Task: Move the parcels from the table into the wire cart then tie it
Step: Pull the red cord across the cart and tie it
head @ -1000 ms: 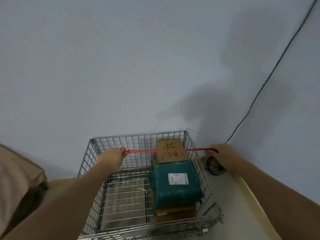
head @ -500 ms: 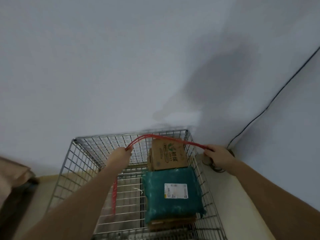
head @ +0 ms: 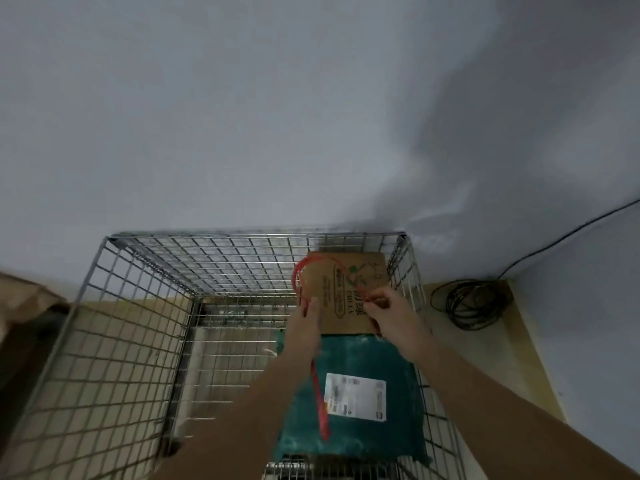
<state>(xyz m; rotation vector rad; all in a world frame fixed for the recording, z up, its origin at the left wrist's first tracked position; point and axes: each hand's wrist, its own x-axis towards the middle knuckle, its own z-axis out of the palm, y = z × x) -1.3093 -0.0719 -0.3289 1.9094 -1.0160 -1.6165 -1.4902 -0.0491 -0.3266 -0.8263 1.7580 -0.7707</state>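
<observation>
A wire cart (head: 114,327) stands against the wall below me. On its right side lie a brown cardboard box (head: 341,289) and, nearer me, a teal parcel (head: 363,427) with a white label. A red rope (head: 320,407) loops over the box's far left corner and hangs down across the teal parcel. My left hand (head: 306,323) grips the rope at the box's left edge. My right hand (head: 388,310) pinches the other end over the box's right part. Both hands are inside the cart, close together.
A coiled black cable (head: 471,303) lies on the floor right of the cart, with a lead running up the right wall. A brown cardboard item (head: 24,299) shows at the left edge. The cart's left half holds nothing.
The hands have come together from the cart's two sides down onto the box. The taut rope has gone slack into a loop. The view has tipped down closer to the cart.
</observation>
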